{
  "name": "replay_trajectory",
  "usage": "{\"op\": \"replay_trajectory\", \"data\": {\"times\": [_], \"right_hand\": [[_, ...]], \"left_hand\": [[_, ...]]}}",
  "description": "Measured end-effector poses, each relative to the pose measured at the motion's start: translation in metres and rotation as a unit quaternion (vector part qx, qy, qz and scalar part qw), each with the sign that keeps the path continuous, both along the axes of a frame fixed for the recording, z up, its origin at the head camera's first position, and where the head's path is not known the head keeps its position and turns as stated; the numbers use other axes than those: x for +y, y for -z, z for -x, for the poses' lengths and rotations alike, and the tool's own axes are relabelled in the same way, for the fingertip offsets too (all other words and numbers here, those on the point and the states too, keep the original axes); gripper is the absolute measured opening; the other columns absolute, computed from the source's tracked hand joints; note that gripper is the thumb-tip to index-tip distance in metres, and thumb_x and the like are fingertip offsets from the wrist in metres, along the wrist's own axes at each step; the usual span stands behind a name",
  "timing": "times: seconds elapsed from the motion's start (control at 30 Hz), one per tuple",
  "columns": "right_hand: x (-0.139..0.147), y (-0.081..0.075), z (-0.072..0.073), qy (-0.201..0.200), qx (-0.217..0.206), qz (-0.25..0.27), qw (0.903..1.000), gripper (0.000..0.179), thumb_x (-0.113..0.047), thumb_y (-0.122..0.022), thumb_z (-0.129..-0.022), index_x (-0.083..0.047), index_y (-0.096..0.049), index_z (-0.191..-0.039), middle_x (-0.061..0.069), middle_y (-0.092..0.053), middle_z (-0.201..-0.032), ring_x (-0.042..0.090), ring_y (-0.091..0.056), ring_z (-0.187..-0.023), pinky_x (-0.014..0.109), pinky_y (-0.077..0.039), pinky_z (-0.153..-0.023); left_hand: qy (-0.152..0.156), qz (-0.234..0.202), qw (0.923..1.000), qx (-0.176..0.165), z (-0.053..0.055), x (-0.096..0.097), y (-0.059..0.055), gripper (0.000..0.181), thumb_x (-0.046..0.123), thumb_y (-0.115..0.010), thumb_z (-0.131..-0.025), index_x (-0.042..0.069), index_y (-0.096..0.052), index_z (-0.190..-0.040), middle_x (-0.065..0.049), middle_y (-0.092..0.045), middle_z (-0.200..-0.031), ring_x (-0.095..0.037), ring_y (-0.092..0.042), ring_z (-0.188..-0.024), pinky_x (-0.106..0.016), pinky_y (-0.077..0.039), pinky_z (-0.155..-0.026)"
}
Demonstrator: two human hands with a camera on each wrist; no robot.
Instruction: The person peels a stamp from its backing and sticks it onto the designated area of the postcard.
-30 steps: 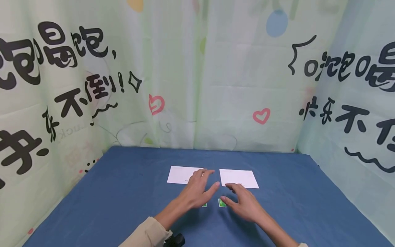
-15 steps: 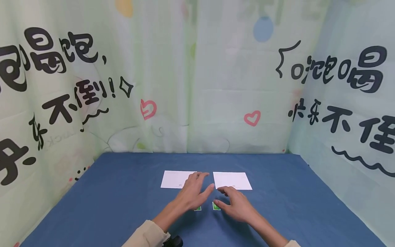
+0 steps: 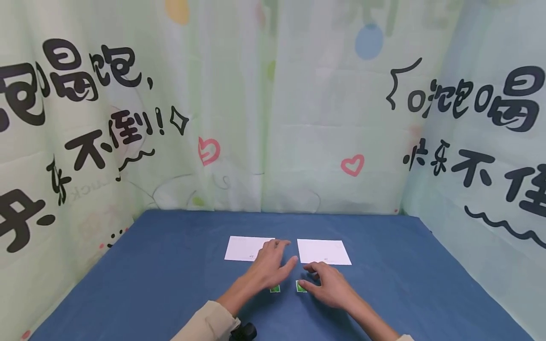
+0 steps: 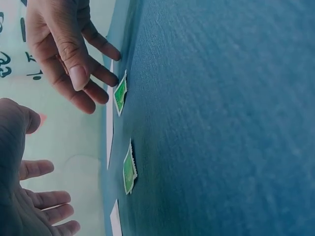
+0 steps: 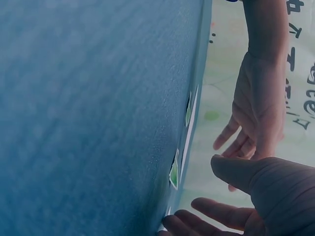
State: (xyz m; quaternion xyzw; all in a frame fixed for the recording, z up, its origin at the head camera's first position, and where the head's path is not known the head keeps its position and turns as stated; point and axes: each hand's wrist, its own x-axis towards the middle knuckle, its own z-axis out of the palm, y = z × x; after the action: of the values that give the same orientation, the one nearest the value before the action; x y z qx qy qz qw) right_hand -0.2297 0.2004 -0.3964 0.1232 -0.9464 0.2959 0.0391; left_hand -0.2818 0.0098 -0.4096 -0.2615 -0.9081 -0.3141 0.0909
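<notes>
Two green postage stamps with white toothed edges lie on the blue cloth, side by side: the left stamp point(image 3: 275, 289) and the right stamp point(image 3: 300, 287). My left hand point(image 3: 269, 264) hovers over the cloth with fingers spread, holding nothing and partly covering the left stamp in the head view. Close to the right stamp is my right hand point(image 3: 332, 286), its fingers loosely bent and its thumb overlapping the stamp's edge in that view. The left wrist view shows both stamps, with nothing between the right hand's point(image 4: 64, 54) thumb and fingers.
Beyond the hands lie two white paper rectangles with small print, a left sheet point(image 3: 243, 248) partly behind the left hand and a right sheet point(image 3: 324, 252). Printed curtains point(image 3: 307, 142) surround the blue-covered table point(image 3: 170, 265) at the back and sides.
The head view has shifted, moving the whole scene left and down in the picture, then slightly back right. Both hands keep nearly the same pose above the cloth; stamps and sheets stay in place.
</notes>
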Motion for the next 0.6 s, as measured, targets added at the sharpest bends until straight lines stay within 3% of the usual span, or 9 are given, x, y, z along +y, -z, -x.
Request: {"op": "replay_trajectory", "data": {"times": [0.37,0.6], "right_hand": [[0.0,-0.0014,0.0048,0.0,0.002,-0.017,0.9999,0.035,-0.027,-0.08,-0.089,-0.005,-0.073,-0.115,0.006,-0.069,-0.105,0.026,-0.067,-0.095,0.05,-0.054,-0.085],[0.0019,0.0004,0.0058,-0.027,0.005,-0.025,0.9993,0.03,-0.027,-0.079,-0.089,-0.006,-0.074,-0.11,0.005,-0.069,-0.101,0.026,-0.066,-0.093,0.047,-0.053,-0.081]], "left_hand": [[-0.017,0.027,0.9995,0.005,0.0059,0.0066,0.0007,0.054,0.04,-0.056,-0.102,0.007,-0.054,-0.145,-0.02,-0.051,-0.145,-0.036,-0.045,-0.137,-0.054,-0.037,-0.113],[-0.023,0.037,0.9991,-0.003,0.0091,0.0083,0.0056,0.054,0.039,-0.056,-0.102,0.008,-0.053,-0.145,-0.02,-0.051,-0.146,-0.036,-0.044,-0.139,-0.053,-0.037,-0.114]]}}
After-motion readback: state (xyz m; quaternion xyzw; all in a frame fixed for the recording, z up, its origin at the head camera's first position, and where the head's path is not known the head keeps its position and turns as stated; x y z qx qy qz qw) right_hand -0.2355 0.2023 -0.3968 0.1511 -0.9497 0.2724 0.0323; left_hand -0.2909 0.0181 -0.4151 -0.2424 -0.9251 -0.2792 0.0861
